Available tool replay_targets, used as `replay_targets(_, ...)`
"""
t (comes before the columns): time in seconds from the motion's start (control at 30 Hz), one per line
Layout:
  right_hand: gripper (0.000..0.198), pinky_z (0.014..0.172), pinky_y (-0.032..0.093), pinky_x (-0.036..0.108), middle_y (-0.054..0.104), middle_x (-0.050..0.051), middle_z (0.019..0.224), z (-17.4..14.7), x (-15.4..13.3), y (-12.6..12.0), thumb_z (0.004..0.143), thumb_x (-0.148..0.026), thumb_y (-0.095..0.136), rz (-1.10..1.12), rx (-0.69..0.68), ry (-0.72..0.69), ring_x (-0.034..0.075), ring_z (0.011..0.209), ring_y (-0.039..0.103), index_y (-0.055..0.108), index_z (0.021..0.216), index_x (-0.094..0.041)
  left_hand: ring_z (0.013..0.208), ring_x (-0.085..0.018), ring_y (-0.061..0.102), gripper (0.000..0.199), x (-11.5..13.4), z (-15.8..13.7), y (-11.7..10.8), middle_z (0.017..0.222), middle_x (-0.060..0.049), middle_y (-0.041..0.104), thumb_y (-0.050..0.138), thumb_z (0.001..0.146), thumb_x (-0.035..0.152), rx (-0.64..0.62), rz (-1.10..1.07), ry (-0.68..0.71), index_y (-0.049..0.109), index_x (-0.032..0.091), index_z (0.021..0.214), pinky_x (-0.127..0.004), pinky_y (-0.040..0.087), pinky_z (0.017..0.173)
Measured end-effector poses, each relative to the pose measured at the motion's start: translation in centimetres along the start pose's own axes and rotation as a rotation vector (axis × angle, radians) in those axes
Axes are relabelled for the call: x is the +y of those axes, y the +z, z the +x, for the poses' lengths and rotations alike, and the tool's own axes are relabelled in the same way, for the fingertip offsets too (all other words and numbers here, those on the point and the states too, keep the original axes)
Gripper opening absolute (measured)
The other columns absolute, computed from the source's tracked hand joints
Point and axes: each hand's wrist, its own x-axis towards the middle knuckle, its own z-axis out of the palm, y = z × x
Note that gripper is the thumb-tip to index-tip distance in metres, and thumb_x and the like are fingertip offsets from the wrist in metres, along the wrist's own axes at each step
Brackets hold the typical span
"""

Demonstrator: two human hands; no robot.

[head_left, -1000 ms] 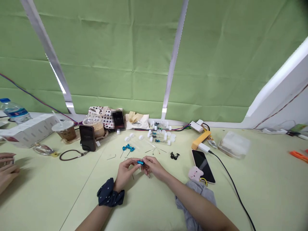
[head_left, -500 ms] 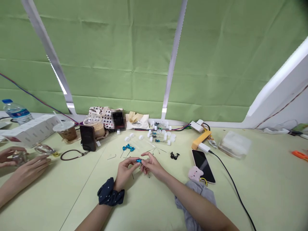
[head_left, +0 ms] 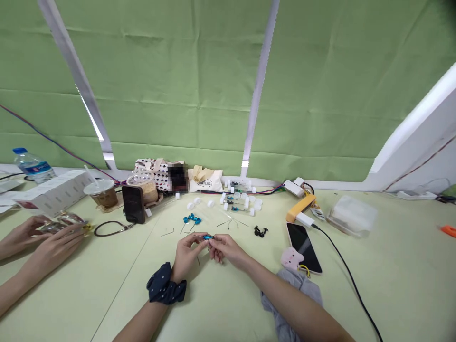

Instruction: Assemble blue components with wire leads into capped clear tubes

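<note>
My left hand (head_left: 187, 251) is closed, its thumb and fingers pinching a small blue cylindrical piece (head_left: 207, 237) with a thin metal rod in it. From the other side my right hand (head_left: 227, 248) has its thumb and forefinger closed on the end of the same piece. Its exact kind is too small to make out. Beyond my hands lie a cluster of blue metal parts (head_left: 193, 219), several thin metal pins (head_left: 233, 223) and a few black parts (head_left: 261, 232). A small L-shaped hex key (head_left: 167, 232) rests to the left.
Capped clear tubes (head_left: 235, 208) lie at the back. On the left, another person's hands (head_left: 53, 244) hold glasses-like clear items. A phone (head_left: 134, 204) stands near drink cups (head_left: 101, 194). To the right are another phone (head_left: 304, 247), a black cable (head_left: 342, 266) and a plastic box (head_left: 352, 214).
My right fingers, raised and spread before, have drawn in around the end of the blue piece. The co-worker's hands have shifted slightly, and the whole view has moved a little.
</note>
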Motion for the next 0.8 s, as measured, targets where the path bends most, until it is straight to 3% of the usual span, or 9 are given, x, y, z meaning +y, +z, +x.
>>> replay_targets(0.13, 0.048, 0.037, 0.034, 0.017, 0.058, 0.0, 0.057, 0.2, 0.3, 0.1, 0.078, -0.062, 0.045, 0.033, 0.006, 0.013, 0.007, 0.039, 0.048, 0.051, 0.078, -0.014, 0.086, -0.022, 0.061, 0.018, 0.2, -0.2, 0.1, 0.093, -0.01, 0.068, 0.068, 0.069, 0.029, -0.018, -0.006, 0.024, 0.07, 0.015, 0.08, -0.036, 0.047, 0.079)
replay_targets(0.33, 0.038, 0.037, 0.036, 0.017, 0.054, -0.004, 0.059, 0.5, 0.4, -0.3, 0.074, -0.053, 0.059, 0.102, 0.158, -0.085, 0.007, 0.042, 0.048, 0.049, 0.087, -0.019, 0.085, -0.022, 0.061, 0.017, 1.1, -0.5, 0.4, 0.09, -0.009, 0.069, 0.068, 0.07, 0.028, -0.071, 0.018, 0.04, 0.07, 0.016, 0.082, -0.036, 0.047, 0.078)
replay_targets(0.53, 0.04, 0.044, 0.04, 0.02, 0.059, -0.003, 0.065, -0.1, -0.1, 0.1, 0.072, -0.047, 0.063, 0.142, 0.061, -0.111, 0.008, 0.046, 0.05, 0.046, 0.099, -0.022, 0.08, -0.02, 0.06, 0.018, 0.7, -0.2, 0.2, 0.094, -0.01, 0.068, 0.067, 0.071, 0.03, 0.022, 0.032, 0.018, 0.07, 0.015, 0.082, -0.034, 0.047, 0.074)
replay_targets(0.8, 0.047, 0.038, 0.034, 0.018, 0.061, 0.002, 0.057, 0.0, 0.2, 0.0, 0.076, -0.062, 0.049, 0.059, 0.066, 0.022, 0.007, 0.038, 0.048, 0.05, 0.074, -0.015, 0.084, -0.022, 0.06, 0.017, 0.7, -0.3, 0.2, 0.091, -0.01, 0.069, 0.068, 0.069, 0.03, -0.011, 0.007, 0.02, 0.07, 0.016, 0.077, -0.035, 0.047, 0.076)
